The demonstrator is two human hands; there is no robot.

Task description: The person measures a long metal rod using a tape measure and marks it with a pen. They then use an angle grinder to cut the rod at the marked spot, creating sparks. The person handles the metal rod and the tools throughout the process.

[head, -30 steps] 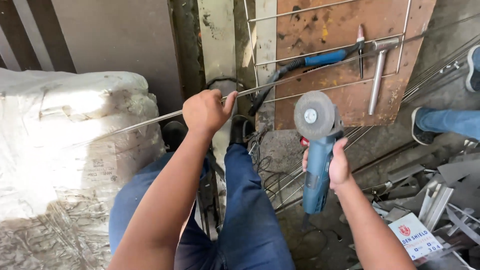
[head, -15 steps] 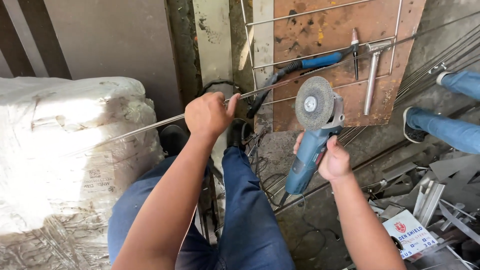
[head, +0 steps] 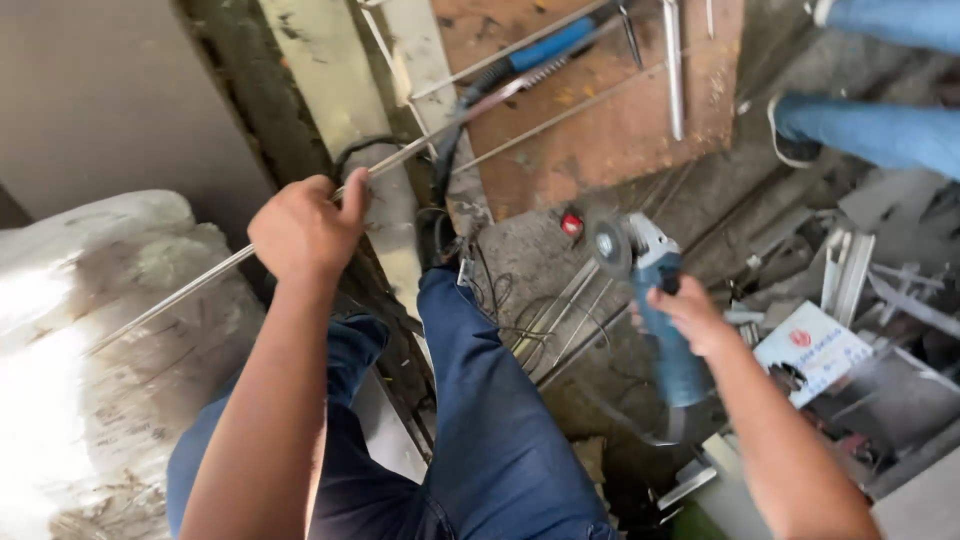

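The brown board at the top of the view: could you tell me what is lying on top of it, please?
On the brown board lie thin metal rods, a blue-handled tool and a grey metal bar. The board's upper part is cut off by the frame, so anything lying there cannot be seen.

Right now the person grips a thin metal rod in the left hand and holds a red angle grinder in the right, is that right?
Not quite: the angle grinder is blue, not red, as the head view shows. The left hand does grip the thin metal rod, and the right hand holds the grinder.
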